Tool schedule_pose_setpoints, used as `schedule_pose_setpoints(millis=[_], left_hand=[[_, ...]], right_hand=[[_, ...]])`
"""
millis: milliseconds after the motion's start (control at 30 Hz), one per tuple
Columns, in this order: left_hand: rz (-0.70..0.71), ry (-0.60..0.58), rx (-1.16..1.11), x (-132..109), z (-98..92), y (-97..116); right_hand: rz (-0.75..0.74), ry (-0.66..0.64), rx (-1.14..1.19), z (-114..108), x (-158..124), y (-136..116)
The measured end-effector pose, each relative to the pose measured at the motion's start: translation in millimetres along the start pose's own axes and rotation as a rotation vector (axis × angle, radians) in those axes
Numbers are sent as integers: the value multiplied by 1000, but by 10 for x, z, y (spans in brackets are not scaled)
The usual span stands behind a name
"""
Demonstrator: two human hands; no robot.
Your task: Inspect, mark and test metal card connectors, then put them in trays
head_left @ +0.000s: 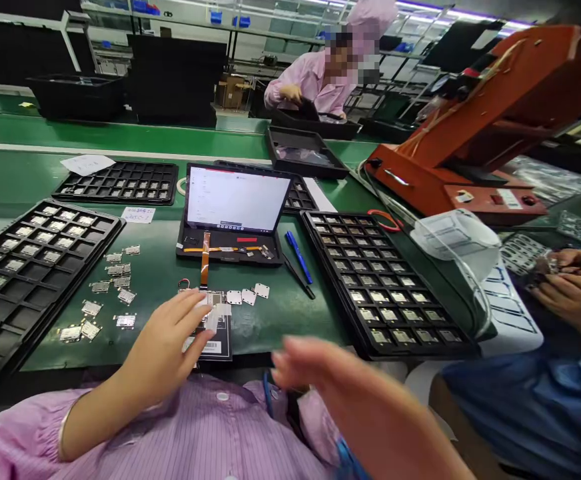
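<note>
My left hand point(175, 333) lies with its fingers stretched out over a black circuit board point(224, 337) at the table's front edge. Part of the board is hidden under it. From the board an orange flex cable point(205, 260) runs up to an open screen unit point(235, 200) with a lit white display. My right hand point(330, 373) is raised in front of my body, apart from the board and smeared by motion; its fingers are not clear. Small white square plates point(248, 297) lie just right of the board. Several small metal-cased modules point(125, 321) are scattered on the left.
Black compartment trays with modules stand left point(70, 267) and right point(370, 280). A blue pen point(298, 257) and black tweezers point(299, 277) lie between. An orange machine point(450, 167) and a clear plastic container point(458, 240) are at right. A co-worker's hands point(570, 287) work beside me; another person sits opposite.
</note>
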State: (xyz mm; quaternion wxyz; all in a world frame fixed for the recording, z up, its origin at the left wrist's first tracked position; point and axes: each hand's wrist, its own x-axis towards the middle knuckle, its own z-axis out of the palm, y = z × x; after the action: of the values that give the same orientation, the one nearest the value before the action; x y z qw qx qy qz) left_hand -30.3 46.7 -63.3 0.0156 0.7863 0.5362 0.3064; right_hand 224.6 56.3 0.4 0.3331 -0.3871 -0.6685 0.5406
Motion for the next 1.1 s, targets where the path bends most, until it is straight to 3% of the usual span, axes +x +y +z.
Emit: schedule_pose_setpoints(millis=[67, 200, 367, 600, 700, 800, 900, 1000, 1100], left_hand=[[52, -15, 80, 58, 206, -28], [102, -31, 145, 100, 443, -92], [88, -17, 104, 76, 538, -180], [50, -32, 42, 63, 541, -197], [17, -48, 11, 78, 536, -204], [-7, -61, -29, 100, 523, -215], [-25, -56, -56, 111, 514, -226], [-40, -53, -82, 106, 506, -226], [-108, -25, -198, 122, 469, -188]], right_hand=[[74, 58, 329, 47, 331, 174], [364, -168, 630, 99, 724, 593], [483, -239, 800, 134, 794, 853], [533, -280, 861, 100, 865, 874], [385, -195, 511, 118, 855, 856], [36, 85, -230, 165, 859, 877], [-186, 135, -766, 186, 898, 972], [-258, 117, -914, 172, 923, 1078], [-350, 195, -893, 186, 888, 1081]])
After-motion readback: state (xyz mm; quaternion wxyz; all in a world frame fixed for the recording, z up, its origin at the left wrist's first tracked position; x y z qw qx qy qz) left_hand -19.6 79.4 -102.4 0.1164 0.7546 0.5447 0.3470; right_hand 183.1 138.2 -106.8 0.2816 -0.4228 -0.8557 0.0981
